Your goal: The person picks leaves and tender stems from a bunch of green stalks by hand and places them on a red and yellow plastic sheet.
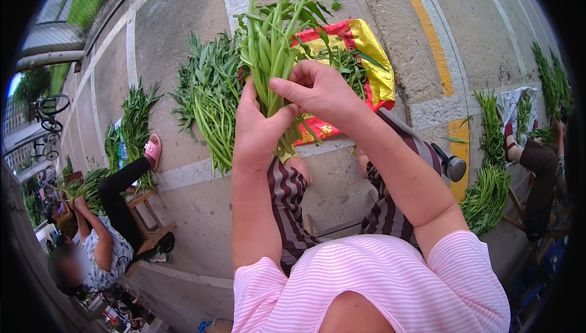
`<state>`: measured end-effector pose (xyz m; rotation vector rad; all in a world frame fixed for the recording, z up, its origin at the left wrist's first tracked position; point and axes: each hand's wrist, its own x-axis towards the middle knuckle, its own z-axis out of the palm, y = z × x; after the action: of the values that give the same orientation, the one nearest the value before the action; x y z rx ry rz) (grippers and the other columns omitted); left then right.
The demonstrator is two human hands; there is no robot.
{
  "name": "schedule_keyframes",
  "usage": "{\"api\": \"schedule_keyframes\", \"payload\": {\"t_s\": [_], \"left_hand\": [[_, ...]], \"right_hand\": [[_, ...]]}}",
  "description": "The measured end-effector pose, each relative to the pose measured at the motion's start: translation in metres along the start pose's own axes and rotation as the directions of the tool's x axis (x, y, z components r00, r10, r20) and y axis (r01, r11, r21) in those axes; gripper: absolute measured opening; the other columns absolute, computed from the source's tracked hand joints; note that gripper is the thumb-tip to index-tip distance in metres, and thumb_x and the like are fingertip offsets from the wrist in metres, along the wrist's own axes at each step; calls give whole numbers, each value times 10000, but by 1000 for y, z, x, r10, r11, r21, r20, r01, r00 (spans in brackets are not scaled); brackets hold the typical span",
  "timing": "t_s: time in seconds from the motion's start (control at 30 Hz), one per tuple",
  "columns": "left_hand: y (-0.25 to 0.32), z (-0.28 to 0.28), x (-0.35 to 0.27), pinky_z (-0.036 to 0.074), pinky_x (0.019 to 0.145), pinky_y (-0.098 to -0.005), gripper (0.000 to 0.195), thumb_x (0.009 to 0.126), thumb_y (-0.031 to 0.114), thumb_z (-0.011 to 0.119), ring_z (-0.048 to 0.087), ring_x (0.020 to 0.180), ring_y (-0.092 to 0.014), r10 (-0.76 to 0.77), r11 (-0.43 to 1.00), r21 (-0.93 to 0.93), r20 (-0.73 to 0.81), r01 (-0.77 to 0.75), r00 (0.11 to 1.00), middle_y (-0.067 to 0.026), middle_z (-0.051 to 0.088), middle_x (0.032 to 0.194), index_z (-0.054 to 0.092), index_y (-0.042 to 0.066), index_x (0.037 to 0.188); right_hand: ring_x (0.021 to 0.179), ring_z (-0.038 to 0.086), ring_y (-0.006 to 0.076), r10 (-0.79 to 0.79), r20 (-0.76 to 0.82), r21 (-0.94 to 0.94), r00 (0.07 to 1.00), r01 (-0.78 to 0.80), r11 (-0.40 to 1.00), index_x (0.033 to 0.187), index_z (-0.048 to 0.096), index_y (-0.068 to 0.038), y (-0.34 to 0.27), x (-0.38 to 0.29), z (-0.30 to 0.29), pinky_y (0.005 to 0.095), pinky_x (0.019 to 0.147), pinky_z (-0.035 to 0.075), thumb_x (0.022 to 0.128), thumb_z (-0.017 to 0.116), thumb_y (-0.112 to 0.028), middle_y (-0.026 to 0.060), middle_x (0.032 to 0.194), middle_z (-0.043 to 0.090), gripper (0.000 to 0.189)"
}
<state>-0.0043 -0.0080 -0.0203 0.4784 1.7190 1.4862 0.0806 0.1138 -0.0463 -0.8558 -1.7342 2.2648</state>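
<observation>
A bunch of leafy green stalks (270,49), which look like water spinach, is held up before me with its pale stems close together. My left hand (263,127) is wrapped around the lower part of the bunch. At its right side is my right hand (316,88), thumb and fingers bent against the stems; whether it grips a stalk is hard to tell. On the ground to the left lies a large pile of the same greens (210,95). Behind my right hand, loose leaves and stems (350,67) rest on a red and gold plastic bag (380,53).
A person (105,237) on a wooden stool (149,227) handles greens at the left. Another person's leg (538,163) shows at the far right, beside more greens (487,195). A dark object with a round metal end (455,168) stands by my right knee. Painted lines cross the pavement.
</observation>
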Motion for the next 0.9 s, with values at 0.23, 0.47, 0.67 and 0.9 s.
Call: {"api": "schedule_keyframes", "payload": {"t_s": [0.23,0.47,0.67,0.9], "left_hand": [[-3,-5,5,522,810,-274,351,949,110,608,626,933,-121,-33,913,-404,64,56,997,-77,627,1093,500,-20,1257],[-6,-9,10,525,808,-267,308,950,132,634,641,918,-133,-93,811,-578,19,87,995,-83,653,1063,555,-14,1210],[-5,-5,11,529,832,-275,301,899,47,666,660,943,-157,-67,865,-500,-64,26,996,-123,678,1091,577,-20,1179],[-12,-12,14,538,849,-296,306,869,3,672,664,947,-165,-61,858,-513,-58,23,996,-124,673,1111,583,-14,1161]], "right_hand": [[763,633,100,4,20,163,1000,-7,987,982,635,20,-10,1,-2,246,669,541,931,664,-269,60,891,671,295],[858,679,138,132,30,283,991,-135,950,1041,633,1,-16,0,-4,273,754,573,948,605,-234,80,992,684,254],[892,682,158,155,36,373,987,-158,914,1065,626,2,-13,-1,-4,291,793,580,946,577,-200,87,1038,674,239],[894,676,133,149,16,344,989,-145,928,1067,638,-7,-15,-2,-3,262,796,567,943,564,-172,58,1017,679,219]]}}
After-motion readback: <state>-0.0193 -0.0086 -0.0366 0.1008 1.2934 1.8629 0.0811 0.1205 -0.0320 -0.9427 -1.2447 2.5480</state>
